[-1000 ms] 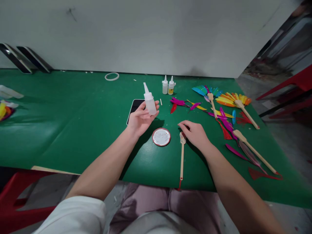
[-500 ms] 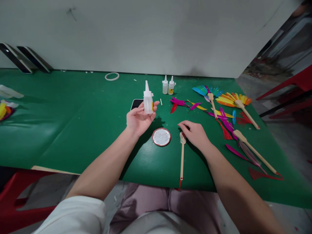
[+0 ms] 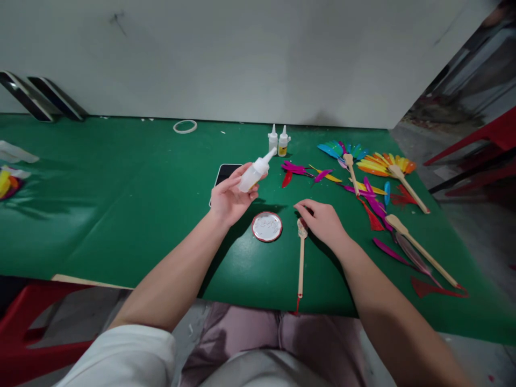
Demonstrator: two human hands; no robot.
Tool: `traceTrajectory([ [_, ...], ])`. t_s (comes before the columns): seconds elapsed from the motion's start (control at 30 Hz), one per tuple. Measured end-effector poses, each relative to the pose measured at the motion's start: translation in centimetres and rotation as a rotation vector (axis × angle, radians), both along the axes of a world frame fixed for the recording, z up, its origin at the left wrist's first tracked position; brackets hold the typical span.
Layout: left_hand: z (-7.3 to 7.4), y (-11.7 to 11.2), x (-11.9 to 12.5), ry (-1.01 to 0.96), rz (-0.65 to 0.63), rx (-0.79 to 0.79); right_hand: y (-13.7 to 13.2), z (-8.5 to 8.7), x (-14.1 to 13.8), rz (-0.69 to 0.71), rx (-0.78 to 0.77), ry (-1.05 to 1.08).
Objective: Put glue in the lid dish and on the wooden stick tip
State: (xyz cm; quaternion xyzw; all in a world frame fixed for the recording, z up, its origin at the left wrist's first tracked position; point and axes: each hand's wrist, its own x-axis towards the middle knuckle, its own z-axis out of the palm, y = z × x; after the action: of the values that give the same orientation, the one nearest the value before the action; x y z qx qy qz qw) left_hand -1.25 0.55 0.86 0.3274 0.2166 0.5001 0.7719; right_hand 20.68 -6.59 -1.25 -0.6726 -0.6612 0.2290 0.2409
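My left hand [image 3: 231,198] is closed round a small white glue bottle [image 3: 253,176], held above the table with its nozzle tilted up to the right. A phone [image 3: 226,172] lies partly hidden behind that hand. My right hand [image 3: 320,219] rests on the table with its fingers curled, by the head of a wooden fan handle [image 3: 301,258]. Whether the fingertips pinch anything is hidden. The handle's head looks coated or speckled, and a red cord hangs from its lower end. Between my hands lies a round white lid with a red rim [image 3: 266,226].
Two more glue bottles [image 3: 283,142] stand near the wall. To the right are loose coloured feathers [image 3: 296,169], a blue feather fan [image 3: 342,150], an orange feather fan [image 3: 387,164] and another wooden handle [image 3: 423,250]. A clear ring [image 3: 185,127] lies at the back left.
The glue bottle in my left hand has tipped from upright to slanting right. My right hand and the wooden handle have stayed where they were.
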Motion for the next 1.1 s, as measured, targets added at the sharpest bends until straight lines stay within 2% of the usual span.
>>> traceTrajectory([
  [0.23,0.1,0.0,0.3,0.040,0.041,-0.022,0.0,-0.1,0.1,0.006,0.009,-0.004],
  [0.47,-0.7,0.5,0.5,0.175,0.138,0.135,0.0,0.1,0.0,-0.012,0.011,0.021],
  [0.53,-0.9,0.6,0.5,0.293,0.220,0.247,-0.1,0.4,0.0,-0.046,0.005,0.051],
  [0.63,-1.0,0.5,0.2,0.584,0.385,0.454,-0.3,0.6,0.2,-0.090,-0.029,0.168],
  [0.73,-0.9,0.4,-0.2,0.864,0.535,0.632,-0.5,0.9,0.6,-0.072,-0.055,0.281],
  [0.8,-0.9,0.2,-0.2,0.941,0.592,0.704,-0.7,1.4,0.7,-0.039,-0.011,0.254],
  [0.87,-0.8,0.1,-0.1,0.940,0.597,0.697,-1.4,2.4,0.6,0.014,0.046,0.203],
  [0.93,-0.7,-0.2,0.2,0.919,0.579,0.646,-2.9,4.2,-0.2,0.117,0.082,0.157],
  [1.1,0.6,-0.2,1.2,0.807,0.480,0.569,-9.8,10.7,-4.9,0.643,0.216,-0.291],
])
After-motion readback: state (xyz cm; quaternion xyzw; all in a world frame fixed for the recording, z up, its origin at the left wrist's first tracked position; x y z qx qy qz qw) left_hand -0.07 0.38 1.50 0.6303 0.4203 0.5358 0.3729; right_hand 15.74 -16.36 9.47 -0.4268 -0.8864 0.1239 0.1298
